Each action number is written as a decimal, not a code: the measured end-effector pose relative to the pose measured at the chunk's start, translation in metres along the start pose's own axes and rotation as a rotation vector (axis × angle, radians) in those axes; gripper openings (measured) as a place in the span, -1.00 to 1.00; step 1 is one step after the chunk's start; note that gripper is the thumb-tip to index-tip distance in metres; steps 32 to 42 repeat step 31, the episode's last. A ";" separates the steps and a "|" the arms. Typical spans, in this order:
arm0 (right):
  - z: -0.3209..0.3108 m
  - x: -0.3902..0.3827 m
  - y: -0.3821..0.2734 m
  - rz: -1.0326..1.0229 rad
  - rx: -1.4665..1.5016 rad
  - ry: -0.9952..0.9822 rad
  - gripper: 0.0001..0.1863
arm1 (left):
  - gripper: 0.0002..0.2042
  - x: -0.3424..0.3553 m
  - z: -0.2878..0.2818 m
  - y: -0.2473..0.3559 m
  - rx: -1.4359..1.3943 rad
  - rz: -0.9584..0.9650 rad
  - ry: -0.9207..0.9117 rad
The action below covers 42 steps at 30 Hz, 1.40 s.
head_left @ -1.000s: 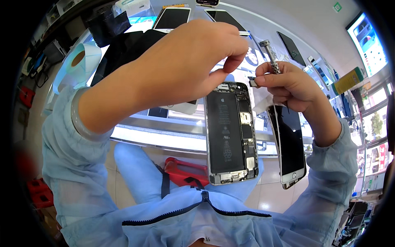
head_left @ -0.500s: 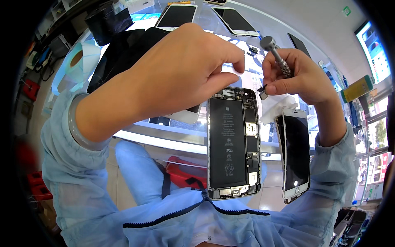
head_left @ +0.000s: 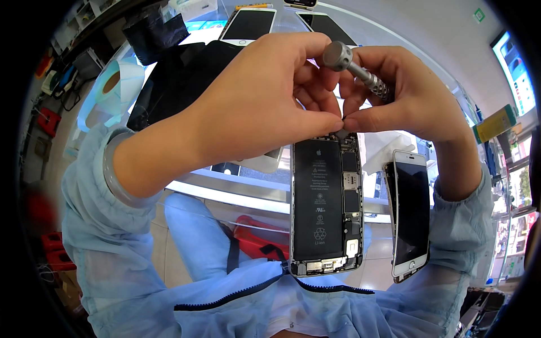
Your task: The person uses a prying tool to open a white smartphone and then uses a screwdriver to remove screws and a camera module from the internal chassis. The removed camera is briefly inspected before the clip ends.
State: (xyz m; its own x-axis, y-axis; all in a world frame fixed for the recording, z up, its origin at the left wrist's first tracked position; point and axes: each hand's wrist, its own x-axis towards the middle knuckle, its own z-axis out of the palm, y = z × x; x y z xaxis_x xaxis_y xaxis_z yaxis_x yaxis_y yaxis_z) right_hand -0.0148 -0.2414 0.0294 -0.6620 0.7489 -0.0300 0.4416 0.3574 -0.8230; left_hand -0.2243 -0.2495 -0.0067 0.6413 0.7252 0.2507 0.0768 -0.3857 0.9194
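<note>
An opened phone [head_left: 351,225] lies in front of me, with its black battery [head_left: 319,197] and inner boards bare. Over its top end my left hand [head_left: 265,98] and my right hand [head_left: 408,101] meet, thumb tips almost touching. Between them they pinch a small grey phone part [head_left: 342,134], mostly covered by the fingers. A silver screwdriver [head_left: 363,73] with a knurled handle is also tucked in my right hand, its round cap pointing up and left. The screwdriver's tip is hidden.
Right of the opened phone lies a white-framed phone [head_left: 411,211] with its screen partly lifted. Two white phones [head_left: 248,27] lie at the back. A black sheet [head_left: 174,84] and a roll of pale blue tape [head_left: 107,90] are at the left.
My right hand has moved left with the screwdriver and the small part. My left hand has closed in from the left, and its fingers now meet the part.
</note>
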 end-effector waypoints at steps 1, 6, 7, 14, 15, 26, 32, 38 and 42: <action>0.003 -0.002 -0.001 -0.039 -0.012 0.047 -0.65 | -0.71 -0.001 -0.001 0.002 0.014 -0.001 0.004; -0.005 -0.028 -0.007 -0.272 -0.257 0.406 -0.71 | -0.77 0.001 -0.005 -0.005 0.504 0.664 0.255; -0.006 -0.037 -0.011 -0.162 -0.179 0.502 -0.72 | -0.78 0.002 -0.009 -0.003 0.719 0.895 0.311; 0.042 -0.045 -0.001 -0.253 0.438 0.417 -0.85 | -0.76 -0.010 -0.017 0.012 0.840 1.360 0.132; 0.042 -0.047 -0.003 -0.251 0.404 0.377 -0.80 | -0.76 -0.012 -0.017 0.015 0.849 1.365 0.132; 0.059 -0.044 -0.004 -0.391 0.343 0.442 -0.73 | -0.81 -0.011 -0.011 0.012 0.813 1.418 0.150; 0.058 -0.042 0.001 -0.446 0.320 0.458 -0.74 | -0.81 -0.011 -0.012 0.012 0.833 1.410 0.144; 0.058 -0.042 0.001 -0.446 0.320 0.458 -0.74 | -0.81 -0.011 -0.012 0.012 0.833 1.410 0.144; 0.058 -0.042 0.001 -0.446 0.320 0.458 -0.74 | -0.81 -0.011 -0.012 0.012 0.833 1.410 0.144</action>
